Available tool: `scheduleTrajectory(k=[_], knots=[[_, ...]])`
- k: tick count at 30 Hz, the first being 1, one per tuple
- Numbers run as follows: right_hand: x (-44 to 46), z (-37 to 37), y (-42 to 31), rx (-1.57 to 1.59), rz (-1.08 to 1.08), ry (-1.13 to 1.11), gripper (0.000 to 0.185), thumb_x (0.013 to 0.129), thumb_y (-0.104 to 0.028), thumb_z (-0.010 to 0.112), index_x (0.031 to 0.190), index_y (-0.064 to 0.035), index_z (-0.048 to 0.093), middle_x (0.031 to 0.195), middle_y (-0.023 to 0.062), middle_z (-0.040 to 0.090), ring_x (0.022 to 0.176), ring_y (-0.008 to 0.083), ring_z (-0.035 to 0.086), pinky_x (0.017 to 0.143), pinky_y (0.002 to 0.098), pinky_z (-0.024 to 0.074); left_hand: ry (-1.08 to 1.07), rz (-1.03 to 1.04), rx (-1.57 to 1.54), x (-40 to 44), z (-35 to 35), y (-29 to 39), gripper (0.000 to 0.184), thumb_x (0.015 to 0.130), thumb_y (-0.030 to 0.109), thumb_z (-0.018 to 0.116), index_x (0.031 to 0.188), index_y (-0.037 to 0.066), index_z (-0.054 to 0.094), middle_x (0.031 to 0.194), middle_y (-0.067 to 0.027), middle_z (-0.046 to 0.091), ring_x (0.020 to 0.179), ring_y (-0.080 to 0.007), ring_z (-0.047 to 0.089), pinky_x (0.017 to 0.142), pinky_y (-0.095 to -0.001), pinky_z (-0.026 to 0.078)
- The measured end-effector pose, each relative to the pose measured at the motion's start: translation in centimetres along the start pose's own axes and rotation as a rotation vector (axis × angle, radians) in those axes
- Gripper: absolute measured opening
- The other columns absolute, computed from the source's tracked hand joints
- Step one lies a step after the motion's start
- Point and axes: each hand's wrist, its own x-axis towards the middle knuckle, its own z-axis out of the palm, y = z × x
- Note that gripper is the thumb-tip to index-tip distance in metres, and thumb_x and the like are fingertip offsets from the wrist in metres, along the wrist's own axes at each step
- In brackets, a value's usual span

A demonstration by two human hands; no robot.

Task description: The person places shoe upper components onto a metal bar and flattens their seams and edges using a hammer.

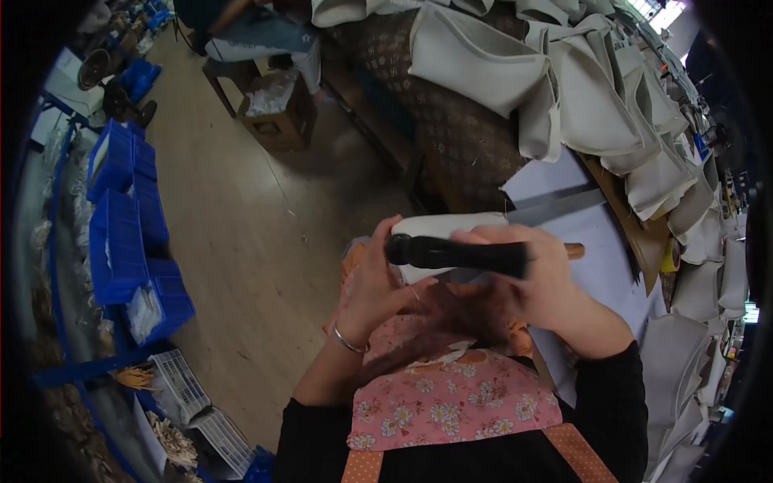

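Note:
My left hand point(374, 282), with a bracelet at the wrist, has its fingers closed around the near end of a white padded piece point(467, 224) held above my lap. My right hand point(543, 270) is wrapped around a tool with a black handle point(459, 253), which lies crosswise over the white piece. The tool's working part is hidden or blurred, so its kind does not show. A short brown wooden end point(574, 251) sticks out past my right fingers. Below both hands is my pink flowered apron point(443, 410).
Many white padded shapes point(592, 101) are heaped on the table at the right and back. A flat grey strip point(560, 208) lies on white paper point(551, 173). Blue bins point(121, 233) line the left side. A person point(266, 36) sits beside a brown crate point(278, 129).

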Motion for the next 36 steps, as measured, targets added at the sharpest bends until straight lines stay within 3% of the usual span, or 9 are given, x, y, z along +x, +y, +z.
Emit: scheduleTrajectory(k=[3, 13, 16, 18, 21, 25, 27, 32, 36], knots=[[-1.8, 1.2, 1.6, -0.022, 0.245, -0.064, 0.054, 0.075, -0.003, 0.067, 0.127, -0.0145, 0.063, 0.110, 0.0073, 0.068, 0.085, 0.0305, 0.068, 0.068, 0.0389, 0.0557, -0.031, 0.022, -0.474, 0.3, 1.3, -0.2, 0.098, 0.076, 0.006, 0.086, 0.151, 0.010, 0.023, 0.136, -0.0129, 0.050, 0.125, -0.0220, 0.053, 0.104, -0.0358, 0.047], [-14.9, -2.2, 5.6, -0.131, 0.584, 0.257, 0.046, 0.087, 0.000, 0.064, 0.131, -0.0083, 0.060, 0.107, 0.0117, 0.069, 0.084, 0.0310, 0.069, 0.072, 0.0359, 0.0559, -0.094, -0.044, -0.133, 0.1, 1.2, -8.2, 0.091, 0.071, 0.010, 0.089, 0.144, 0.004, 0.034, 0.132, -0.0106, 0.056, 0.124, -0.0210, 0.054, 0.104, -0.0366, 0.046], [-21.2, -3.3, 8.0, 0.022, 0.816, 0.402, 0.049, 0.088, 0.001, 0.063, 0.136, -0.0052, 0.057, 0.104, 0.0134, 0.069, 0.084, 0.0258, 0.069, 0.073, 0.0323, 0.0532, -0.025, -0.071, -0.134, -0.2, 0.8, -7.1, 0.081, 0.073, 0.006, 0.086, 0.140, 0.002, 0.040, 0.131, -0.0103, 0.057, 0.123, -0.0210, 0.055, 0.103, -0.0367, 0.046], [-24.5, -4.5, 8.6, 0.338, 1.346, 0.463, 0.051, 0.088, 0.003, 0.061, 0.139, -0.0032, 0.054, 0.103, 0.0140, 0.068, 0.087, 0.0227, 0.067, 0.078, 0.0307, 0.0506, 0.062, -0.085, -0.125, -0.2, 0.4, -5.1, 0.077, 0.074, 0.004, 0.084, 0.138, 0.001, 0.042, 0.131, -0.0103, 0.057, 0.122, -0.0212, 0.055, 0.102, -0.0367, 0.047], [-29.7, -3.1, 10.5, -0.020, 1.147, 0.490, 0.050, 0.086, 0.003, 0.062, 0.136, -0.0026, 0.056, 0.100, 0.0143, 0.067, 0.095, 0.0262, 0.064, 0.084, 0.0316, 0.0503, 0.122, -0.080, -0.362, 0.5, -0.2, -3.1, 0.068, 0.080, -0.002, 0.076, 0.139, 0.001, 0.043, 0.131, -0.0104, 0.057, 0.121, -0.0209, 0.056, 0.102, -0.0363, 0.046], [-29.8, -2.9, 10.0, -0.375, 1.038, 0.364, 0.047, 0.083, 0.004, 0.063, 0.130, -0.0014, 0.059, 0.108, 0.0154, 0.065, 0.106, 0.0297, 0.061, 0.090, 0.0336, 0.0494, 0.135, -0.330, -0.653, 1.5, 0.9, -2.1, 0.053, 0.096, 0.033, 0.061, 0.138, 0.001, 0.049, 0.130, -0.0099, 0.061, 0.118, -0.0228, 0.059, 0.102, -0.0400, 0.047], [-27.3, -2.2, 9.5, -0.463, 0.883, 0.589, 0.045, 0.079, 0.004, 0.065, 0.124, -0.0004, 0.060, 0.119, 0.0178, 0.061, 0.112, 0.0347, 0.057, 0.097, 0.0378, 0.0466, 0.135, -0.448, -0.825, 1.6, 1.3, -1.3, 0.058, 0.101, 0.047, 0.052, 0.138, 0.002, 0.050, 0.130, -0.0099, 0.061, 0.117, -0.0234, 0.060, 0.103, -0.0409, 0.047], [-19.6, 0.9, 5.3, -0.134, 0.607, 0.517, 0.048, 0.075, 0.000, 0.070, 0.122, -0.0031, 0.061, 0.124, 0.0177, 0.057, 0.114, 0.0389, 0.054, 0.100, 0.0444, 0.0433, -0.130, -0.582, -0.787, -0.7, -1.1, -4.7, 0.069, 0.102, 0.061, 0.037, 0.147, 0.009, 0.044, 0.130, -0.0070, 0.061, 0.109, -0.0208, 0.063, 0.092, -0.0395, 0.053], [-12.3, 2.8, 3.4, 0.054, 0.413, 0.422, 0.048, 0.075, -0.005, 0.073, 0.121, -0.0059, 0.062, 0.125, 0.0162, 0.057, 0.115, 0.0376, 0.053, 0.100, 0.0445, 0.0426, -0.025, -0.565, -0.326, -1.6, -2.0, -0.3, 0.067, 0.102, 0.052, 0.047, 0.152, 0.008, 0.036, 0.139, -0.0067, 0.053, 0.110, -0.0161, 0.061, 0.085, -0.0313, 0.054]])
